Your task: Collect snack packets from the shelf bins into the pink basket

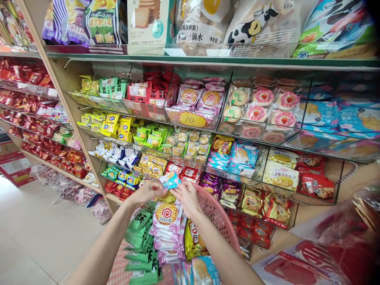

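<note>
Between my two hands is a small blue snack packet (170,181) with a biscuit pictured on it. My left hand (151,189) pinches its left edge, and my right hand (187,196) grips its lower right side. Both hands are above a pink perforated basket (221,215). In the basket lie green packets (141,245), a stack of pink-and-white biscuit packets (168,225), yellow packets (194,239) and larger blue biscuit packets (204,271). My forearms hide part of the basket's rim.
Ahead rise shelves of clear bins with wrapped snacks, including a bin of blue packets (245,154). A glass shelf (208,60) above bears large bags. Red-wrapped sweets (38,109) fill the left racks. Plastic-wrapped goods (314,257) stand at lower right. Tiled floor (38,233) shows at left.
</note>
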{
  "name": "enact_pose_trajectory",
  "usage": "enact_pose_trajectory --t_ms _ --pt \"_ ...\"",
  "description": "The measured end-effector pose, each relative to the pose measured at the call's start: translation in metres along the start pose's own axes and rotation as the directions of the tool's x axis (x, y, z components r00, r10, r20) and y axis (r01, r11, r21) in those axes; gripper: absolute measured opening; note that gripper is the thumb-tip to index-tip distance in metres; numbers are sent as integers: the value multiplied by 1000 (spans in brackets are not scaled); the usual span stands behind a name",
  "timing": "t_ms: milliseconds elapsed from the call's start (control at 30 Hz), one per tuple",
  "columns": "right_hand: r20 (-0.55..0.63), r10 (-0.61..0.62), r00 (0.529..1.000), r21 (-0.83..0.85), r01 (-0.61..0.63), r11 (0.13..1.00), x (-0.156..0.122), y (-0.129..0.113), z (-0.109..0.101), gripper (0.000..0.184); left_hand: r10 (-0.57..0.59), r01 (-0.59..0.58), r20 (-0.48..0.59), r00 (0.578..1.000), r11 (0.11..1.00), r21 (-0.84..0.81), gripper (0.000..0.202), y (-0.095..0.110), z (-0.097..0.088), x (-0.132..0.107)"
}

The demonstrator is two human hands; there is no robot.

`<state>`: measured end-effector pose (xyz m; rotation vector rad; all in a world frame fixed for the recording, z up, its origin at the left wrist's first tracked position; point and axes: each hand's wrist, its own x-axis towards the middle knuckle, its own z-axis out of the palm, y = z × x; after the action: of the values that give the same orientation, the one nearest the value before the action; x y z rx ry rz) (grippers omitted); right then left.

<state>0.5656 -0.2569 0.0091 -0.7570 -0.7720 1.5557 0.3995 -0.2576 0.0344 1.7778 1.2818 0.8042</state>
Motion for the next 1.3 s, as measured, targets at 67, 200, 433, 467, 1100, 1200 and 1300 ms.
enact_pose_trajectory --t_ms 67,200,433,467,1100,1200,1300 --pt "3 -6 1000 -4 6 1000 0 -1 -1 33 -8 8 4 1000 1000 -22 29 -1 1 0" --pt "-5 -38 999 -16 38 999 -1 -1 -1 33 -66 67 17 998 997 -33 19 -4 2 3" --pt "-8 -37 999 -60 37 998 2 2 -1 31 -241 225 -162 957 968 -109 26 3 0 3" --pt "-1 -34 999 -65 33 997 2 2 -2 32 -243 226 -172 955 968 -113 27 5 0 3" --pt "31 -65 997 -113 68 991 3 4 -6 24 -206 194 -157 966 977 -88 36 8 2 3" --pt "27 -65 998 -104 67 992 2 0 -6 24 -203 192 -153 967 978 -86 35 12 3 1" --pt "28 -65 998 -90 67 994 2 0 -7 24 -189 181 -126 974 981 -73 33 14 2 0"
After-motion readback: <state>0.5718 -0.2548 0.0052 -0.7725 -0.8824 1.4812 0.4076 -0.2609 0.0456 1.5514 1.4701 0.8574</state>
